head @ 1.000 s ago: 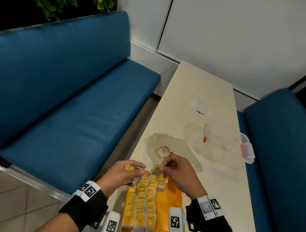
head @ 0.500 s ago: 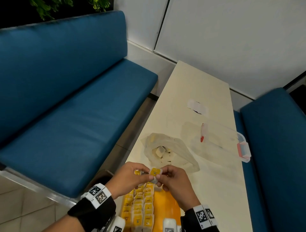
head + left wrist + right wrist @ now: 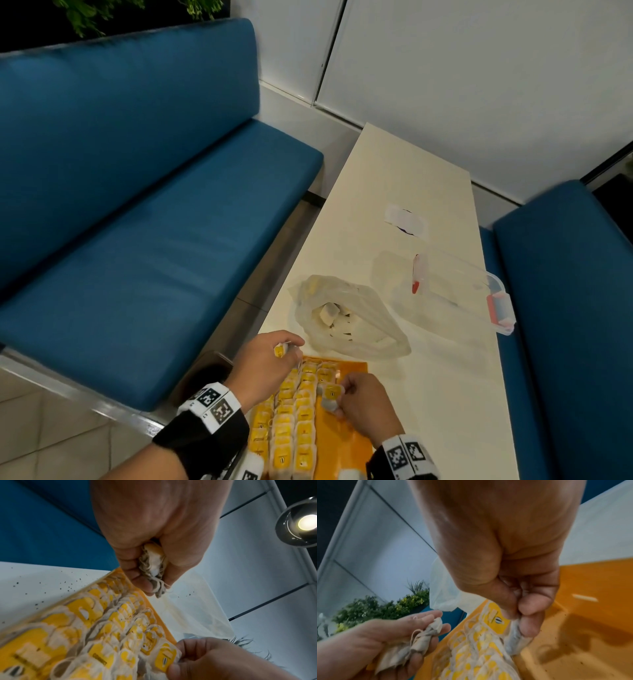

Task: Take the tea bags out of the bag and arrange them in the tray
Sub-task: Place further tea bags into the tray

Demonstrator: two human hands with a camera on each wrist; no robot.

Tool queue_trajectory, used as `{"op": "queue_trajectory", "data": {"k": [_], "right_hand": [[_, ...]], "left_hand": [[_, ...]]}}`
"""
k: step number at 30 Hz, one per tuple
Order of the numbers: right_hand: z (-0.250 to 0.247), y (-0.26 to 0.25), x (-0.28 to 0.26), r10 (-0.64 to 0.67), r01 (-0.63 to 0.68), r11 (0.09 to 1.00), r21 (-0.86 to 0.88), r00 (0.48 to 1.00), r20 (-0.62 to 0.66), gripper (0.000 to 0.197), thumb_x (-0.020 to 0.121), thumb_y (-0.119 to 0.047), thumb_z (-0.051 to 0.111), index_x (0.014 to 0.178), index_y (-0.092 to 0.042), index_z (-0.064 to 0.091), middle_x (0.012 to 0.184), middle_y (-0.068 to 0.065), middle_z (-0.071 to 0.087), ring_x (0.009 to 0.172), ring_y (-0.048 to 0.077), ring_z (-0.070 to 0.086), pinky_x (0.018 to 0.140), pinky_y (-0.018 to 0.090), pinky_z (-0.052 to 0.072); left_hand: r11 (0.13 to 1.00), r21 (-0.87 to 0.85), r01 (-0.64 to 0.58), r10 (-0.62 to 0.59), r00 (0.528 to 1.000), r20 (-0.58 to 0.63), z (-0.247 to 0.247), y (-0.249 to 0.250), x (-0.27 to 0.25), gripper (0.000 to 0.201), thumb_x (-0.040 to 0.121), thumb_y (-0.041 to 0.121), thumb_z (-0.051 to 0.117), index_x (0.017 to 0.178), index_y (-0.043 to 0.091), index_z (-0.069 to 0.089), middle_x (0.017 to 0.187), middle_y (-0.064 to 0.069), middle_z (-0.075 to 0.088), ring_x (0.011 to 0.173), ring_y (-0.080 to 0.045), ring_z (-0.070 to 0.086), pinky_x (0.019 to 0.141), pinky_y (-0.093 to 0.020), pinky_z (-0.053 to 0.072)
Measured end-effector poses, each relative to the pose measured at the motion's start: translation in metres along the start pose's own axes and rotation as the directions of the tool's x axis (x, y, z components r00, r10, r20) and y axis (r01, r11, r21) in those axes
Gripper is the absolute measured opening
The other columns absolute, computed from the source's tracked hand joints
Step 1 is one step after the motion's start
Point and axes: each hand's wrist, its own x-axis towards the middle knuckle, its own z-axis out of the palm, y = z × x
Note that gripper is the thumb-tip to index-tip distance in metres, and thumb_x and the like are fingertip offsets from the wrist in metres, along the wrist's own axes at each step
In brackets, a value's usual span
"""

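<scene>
An orange tray [image 3: 349, 370] lies at the table's near edge with rows of yellow-tagged tea bags [image 3: 294, 421] filling its left part. My left hand [image 3: 270, 363] hovers over the tray's far left corner and grips a bunch of tea bags [image 3: 153, 566]. My right hand [image 3: 359, 401] is over the tray's middle and pinches one tea bag [image 3: 330, 394] by its yellow tag [image 3: 496, 620]. Beyond the tray lies the crumpled clear plastic bag [image 3: 349, 318], open, with tea bags [image 3: 329, 313] inside.
A clear plastic box [image 3: 459, 294] with red latches lies on its side at the table's right edge. A white paper slip [image 3: 406, 219] lies farther back. Blue benches [image 3: 137, 205] flank the cream table [image 3: 445, 394]. The tray's right part [image 3: 573, 635] is bare orange.
My hands, held together over the tray's far end, have parted. The right hand has drawn back toward me with one tea bag; the left stays at the far left corner.
</scene>
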Motion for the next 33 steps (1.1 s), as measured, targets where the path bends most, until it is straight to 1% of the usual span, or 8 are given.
{"op": "queue_trajectory", "data": {"k": [2, 5, 9, 12, 17, 26, 31, 33], "right_hand": [[0.006, -0.004, 0.006, -0.01, 0.009, 0.994, -0.111, 1.0, -0.008, 0.007, 0.073, -0.013, 0.062, 0.07, -0.02, 0.061, 0.079, 0.006, 0.072, 0.072, 0.02, 0.067, 0.063, 0.03, 0.053], [0.011, -0.009, 0.012, -0.011, 0.009, 0.984, -0.177, 1.0, -0.006, 0.021, 0.085, -0.012, 0.059, 0.068, -0.024, 0.055, 0.09, 0.007, 0.072, 0.089, 0.023, 0.071, 0.08, 0.031, 0.057], [0.014, -0.012, 0.018, 0.018, -0.027, 0.981, -0.193, 0.999, -0.048, 0.008, 0.088, -0.006, 0.055, 0.083, -0.01, 0.06, 0.095, 0.012, 0.07, 0.086, 0.024, 0.066, 0.073, 0.028, 0.051], [0.019, -0.012, 0.021, 0.009, -0.029, 0.987, -0.161, 0.992, -0.127, 0.012, 0.089, -0.006, 0.054, 0.088, -0.003, 0.065, 0.091, 0.009, 0.068, 0.077, 0.019, 0.058, 0.065, 0.024, 0.043], [0.024, -0.019, 0.018, 0.036, -0.056, 0.992, -0.109, 0.983, -0.18, 0.027, 0.09, -0.007, 0.054, 0.065, -0.017, 0.051, 0.069, -0.006, 0.051, 0.077, 0.017, 0.054, 0.068, 0.023, 0.041], [0.025, -0.025, 0.011, 0.036, -0.048, 0.997, -0.065, 0.982, -0.186, 0.028, 0.09, -0.005, 0.054, 0.066, -0.019, 0.049, 0.069, -0.008, 0.05, 0.08, 0.018, 0.056, 0.07, 0.024, 0.043], [0.016, -0.023, 0.003, 0.006, -0.011, 0.999, -0.032, 0.988, -0.152, 0.009, 0.09, -0.01, 0.054, 0.083, -0.014, 0.058, 0.079, -0.002, 0.058, 0.07, 0.011, 0.055, 0.064, 0.024, 0.047], [0.011, -0.02, 0.0, -0.039, 0.034, 0.999, -0.032, 0.983, -0.178, 0.011, 0.09, -0.013, 0.057, 0.097, -0.017, 0.065, 0.091, -0.001, 0.065, 0.079, 0.013, 0.062, 0.075, 0.028, 0.054]], "left_hand": [[0.999, 0.043, 0.008, -0.007, 1.0, -0.008, 0.004, -0.001, 0.003, 0.011, 0.096, 0.034, 0.066, 0.1, 0.041, 0.073, 0.098, 0.016, 0.073, 0.079, -0.005, 0.066, 0.072, -0.025, 0.056], [0.997, 0.079, 0.007, -0.007, 1.0, -0.009, 0.007, -0.003, 0.005, 0.012, 0.097, 0.031, 0.065, 0.102, 0.039, 0.072, 0.103, 0.018, 0.071, 0.091, -0.004, 0.066, 0.08, -0.022, 0.055], [0.994, 0.106, -0.001, -0.001, 1.0, 0.015, 0.01, -0.002, 0.004, 0.013, 0.099, 0.029, 0.064, 0.103, 0.04, 0.069, 0.106, 0.019, 0.07, 0.095, 0.002, 0.063, 0.075, -0.009, 0.047], [0.993, 0.12, 0.005, -0.008, 1.0, 0.02, 0.011, -0.002, 0.004, 0.013, 0.098, 0.031, 0.065, 0.1, 0.043, 0.067, 0.105, 0.018, 0.07, 0.096, 0.002, 0.063, 0.079, -0.013, 0.049], [0.992, 0.124, 0.021, -0.025, 0.999, 0.029, 0.009, 0.003, 0.004, 0.012, 0.098, 0.031, 0.066, 0.098, 0.043, 0.067, 0.104, 0.02, 0.069, 0.094, 0.005, 0.062, 0.075, -0.009, 0.047], [0.993, 0.114, 0.034, -0.039, 0.998, 0.04, 0.004, 0.01, 0.002, 0.011, 0.098, 0.03, 0.065, 0.102, 0.039, 0.069, 0.107, 0.02, 0.069, 0.097, 0.004, 0.062, 0.079, -0.01, 0.047], [0.993, -0.108, 0.053, -0.05, 0.998, 0.035, -0.004, 0.018, -0.004, 0.014, 0.099, 0.027, 0.065, 0.107, 0.035, 0.073, 0.112, 0.019, 0.069, 0.104, -0.001, 0.063, 0.069, -0.008, 0.05], [0.952, -0.281, 0.118, -0.105, 0.993, 0.059, -0.009, 0.022, -0.009, 0.015, 0.1, 0.028, 0.065, 0.108, 0.034, 0.076, 0.114, 0.014, 0.071, 0.106, -0.006, 0.067, 0.073, -0.016, 0.057]]}}
